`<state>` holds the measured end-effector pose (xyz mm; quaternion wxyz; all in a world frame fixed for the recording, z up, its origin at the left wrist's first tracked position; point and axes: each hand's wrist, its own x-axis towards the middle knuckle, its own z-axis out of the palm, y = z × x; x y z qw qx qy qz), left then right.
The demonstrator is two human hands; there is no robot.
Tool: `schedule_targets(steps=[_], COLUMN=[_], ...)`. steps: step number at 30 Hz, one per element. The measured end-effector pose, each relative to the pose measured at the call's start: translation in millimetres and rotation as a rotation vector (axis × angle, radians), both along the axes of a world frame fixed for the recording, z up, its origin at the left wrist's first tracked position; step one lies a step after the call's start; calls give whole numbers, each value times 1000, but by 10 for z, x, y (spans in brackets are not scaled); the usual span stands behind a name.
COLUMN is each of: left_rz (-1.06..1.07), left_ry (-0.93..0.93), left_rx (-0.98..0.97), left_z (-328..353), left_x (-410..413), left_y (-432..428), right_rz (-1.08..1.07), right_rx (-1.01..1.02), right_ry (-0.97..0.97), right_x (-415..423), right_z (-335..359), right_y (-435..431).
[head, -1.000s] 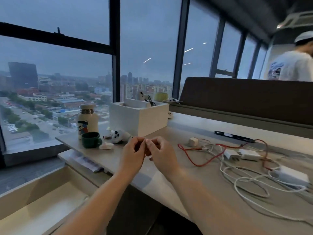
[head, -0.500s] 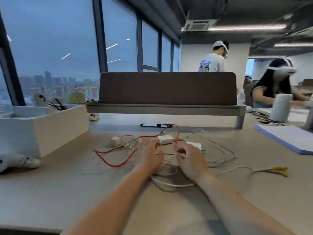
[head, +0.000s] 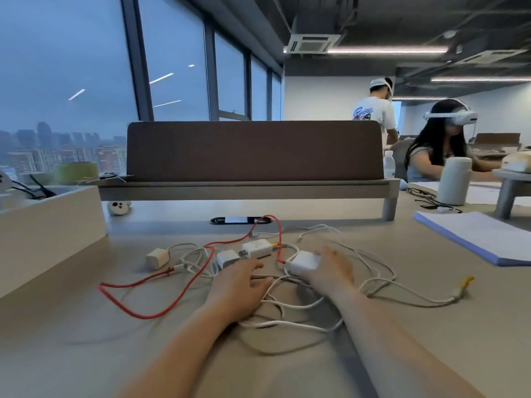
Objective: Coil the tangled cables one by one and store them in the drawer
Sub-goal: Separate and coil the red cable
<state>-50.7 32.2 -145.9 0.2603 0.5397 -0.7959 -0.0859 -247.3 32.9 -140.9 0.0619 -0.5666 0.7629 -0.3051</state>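
**A:** What sits furthest left?

**B:** A pale box (head: 51, 228) on the desk (head: 86, 346). Past its far corner, a small panda figure (head: 117, 208) lies below the brown divider (head: 253, 150).

**A:** Where do the cables begin?

**B:** Just right of the box. A beige plug cube (head: 157, 258) comes first, with a thin white lead. Then comes the red cable (head: 135, 285), which loops down toward the near edge and runs back up to the dark slot (head: 238, 220) at the divider's foot (it crosses the white leads more than once).

**A:** Any chargers?

**B:** Two in the middle: a small square charger (head: 228, 259), and a longer adapter (head: 257, 248) just behind it to the right.

**A:** And the hands?

**B:** The left hand (head: 238, 288) lies palm down just in front of the square charger. Its fingers are stretched out and relaxed across the white cables (head: 287, 305), clasping nothing. The right hand (head: 330, 271) is spread flat too, with straight fingers touching the right side of the white power brick (head: 303, 262) and not wrapped round it.

**A:** So the tangle is all on the desktop?

**B:** Yes, heaped between and around both wrists.

**A:** What's further right?

**B:** White loops fan out to a yellow-tipped plug (head: 466, 282) lying apart from the rest. Beyond it is a stack of paper (head: 482, 237), and behind that a white bottle (head: 455, 179).
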Motion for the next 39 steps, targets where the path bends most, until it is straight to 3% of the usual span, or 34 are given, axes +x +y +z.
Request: schedule_targets(steps=[6,11,18,21,23,25,28,33,39], left_rz=[21,-64,-113,-251,-292,-294,-333,-475,-398], left_ry=[149,541,889,979,1011,1056,1113,1097,1166], left_rx=[58,213,294,362,388,392,450,512,353], left_z=[84,229,414,475,497,499,496,495,517], left_x=[-52,-96,-23,94,136,135,63,9,20], left_y=[102,220,388,426,466,525,598,624,591], right_rz=[81,118,336,501,497,430,448,450,352], right_rx=[-284,-538,-659,-675,-651,-616,-478,-416,-363], right_ry=[-102,-237,-147,-465,-695,-740,-657,-255,-70], right_x=[181,565,757,683,610,540,501,529,474], right_z=[-2,34,64,179,255,290,257,171,123], right_y=[108,232,409,490,500,473,426,368,335])
